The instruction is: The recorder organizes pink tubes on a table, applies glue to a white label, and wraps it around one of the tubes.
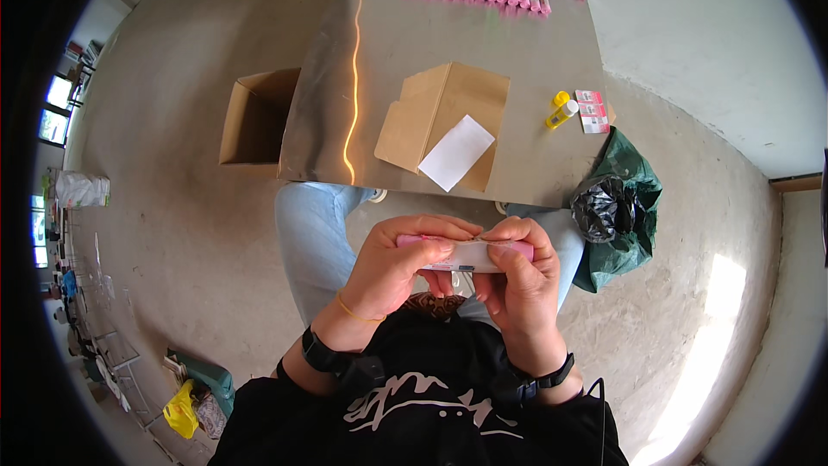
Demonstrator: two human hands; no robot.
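Left hand [392,263] curled, fingers closed over the left end of a pink-and-white tube [466,255], wrist bent inward. Right hand [517,280] likewise clamped on its right end, thumb on top. Tube held level above the lap, near the surface [535,60].

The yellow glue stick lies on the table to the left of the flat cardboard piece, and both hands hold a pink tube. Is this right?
Not quite. The head view shows the yellow glue stick to the right of the flat cardboard piece on the table. Both the left hand and right hand hold the pink tube.
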